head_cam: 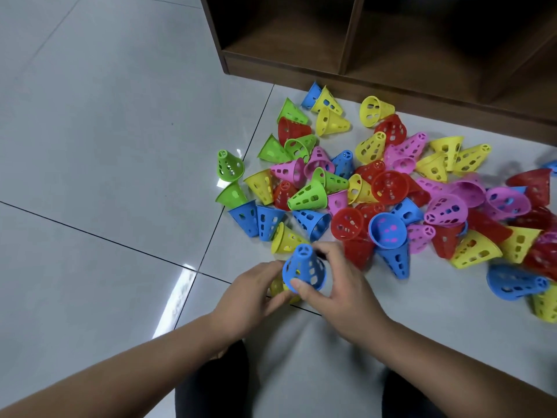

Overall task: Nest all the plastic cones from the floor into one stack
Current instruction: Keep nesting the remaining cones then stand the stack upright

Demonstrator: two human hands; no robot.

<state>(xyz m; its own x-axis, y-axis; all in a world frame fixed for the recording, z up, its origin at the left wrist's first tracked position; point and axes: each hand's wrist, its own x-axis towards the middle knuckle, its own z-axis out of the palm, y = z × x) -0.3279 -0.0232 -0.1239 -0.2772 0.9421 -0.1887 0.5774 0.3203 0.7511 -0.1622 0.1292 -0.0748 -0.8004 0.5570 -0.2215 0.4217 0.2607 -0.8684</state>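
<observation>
A blue perforated plastic cone stands tip up between my hands, low in the middle of the view, over a yellow cone that shows beneath its rim. My right hand grips the blue cone, thumb at its rim and fingers behind it. My left hand holds the yellow cone from the left side. Beyond them lies a loose pile of cones in green, yellow, red, pink and blue, most on their sides.
A dark wooden shelf unit with open compartments stands behind the pile. Pale grey floor tiles stretch to the left. My dark-clad knees are at the bottom edge.
</observation>
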